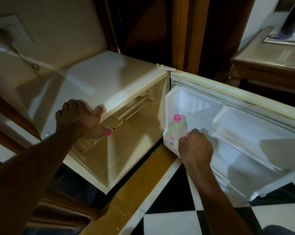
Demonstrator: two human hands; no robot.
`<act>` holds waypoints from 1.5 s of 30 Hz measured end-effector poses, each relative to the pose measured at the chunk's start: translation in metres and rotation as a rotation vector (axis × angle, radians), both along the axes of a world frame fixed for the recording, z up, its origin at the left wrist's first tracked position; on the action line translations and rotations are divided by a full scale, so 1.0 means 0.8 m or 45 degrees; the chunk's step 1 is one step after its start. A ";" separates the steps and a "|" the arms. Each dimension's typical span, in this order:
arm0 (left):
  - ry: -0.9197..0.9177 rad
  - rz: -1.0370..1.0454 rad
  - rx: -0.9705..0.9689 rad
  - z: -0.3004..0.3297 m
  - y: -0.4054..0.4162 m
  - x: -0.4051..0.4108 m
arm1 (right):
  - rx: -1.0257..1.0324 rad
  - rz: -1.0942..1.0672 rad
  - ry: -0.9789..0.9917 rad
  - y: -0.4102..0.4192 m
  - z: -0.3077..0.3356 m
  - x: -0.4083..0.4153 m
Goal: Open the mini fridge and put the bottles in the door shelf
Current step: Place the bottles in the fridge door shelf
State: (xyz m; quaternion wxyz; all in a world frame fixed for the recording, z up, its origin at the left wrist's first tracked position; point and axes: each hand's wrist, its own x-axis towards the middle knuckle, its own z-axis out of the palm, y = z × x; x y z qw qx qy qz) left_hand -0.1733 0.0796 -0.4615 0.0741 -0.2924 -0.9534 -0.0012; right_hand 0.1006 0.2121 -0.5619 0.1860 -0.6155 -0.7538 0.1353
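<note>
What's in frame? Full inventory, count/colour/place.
mini fridge: 1, cream, left-centre, open
fridge door: 1, white inside, swung open right
bottles: 3, clear with pink caps; one upright in the door shelf, one under the right hand with only its cap showing, one lying inside the fridge
wire rack: 1, pale, inside fridge
wooden table: 1, brown, top right
floor: black and white tiles, yellow strip
left hand: on fridge top edge
right hand: gripping a bottle at the door shelf

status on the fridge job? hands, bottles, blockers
Left hand braced on fridge top, empty. Right hand lowering a pink-capped bottle into door shelf, beside one already standing. Third bottle inside fridge. Nothing blocking.
</note>
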 end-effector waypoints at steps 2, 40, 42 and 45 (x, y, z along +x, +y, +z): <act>0.003 -0.010 0.002 0.001 0.000 0.000 | -0.041 0.057 -0.081 0.037 -0.014 -0.019; 0.043 -0.062 -0.026 0.001 -0.003 -0.004 | -0.505 -0.136 1.027 -0.129 -0.022 0.037; 0.063 -0.057 -0.044 0.000 -0.001 0.000 | -0.243 -0.298 0.886 -0.129 -0.006 0.087; 0.063 -0.057 -0.037 0.001 -0.002 0.002 | 0.009 -0.466 0.800 -0.123 -0.008 0.118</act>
